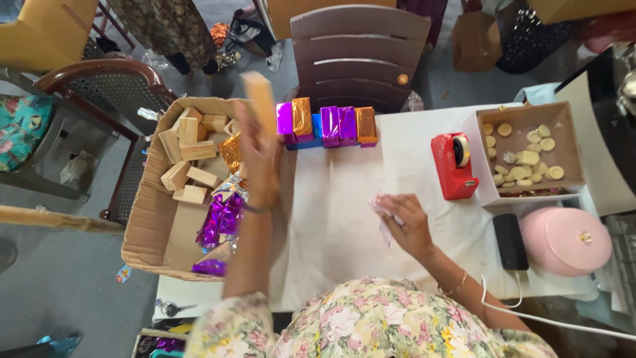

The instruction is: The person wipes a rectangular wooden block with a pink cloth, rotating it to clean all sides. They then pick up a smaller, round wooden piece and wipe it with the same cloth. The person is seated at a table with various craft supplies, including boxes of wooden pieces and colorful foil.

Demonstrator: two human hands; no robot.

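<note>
At the far left a cardboard box of bare wooden blocks and foil scraps sits beside the counter; my left hand is raised above its right edge, fingers closed around an upright wooden block; a row of foil-wrapped blocks lies just right of it, farther off; my right hand presses a crumpled pale wrapper flat on the counter, fingers curled over it; a red tape dispenser stands farther right.

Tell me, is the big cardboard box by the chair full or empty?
Partly full. The cardboard box holds plain wooden blocks at the far end and shiny purple foil; bare cardboard shows at the near end.
</note>
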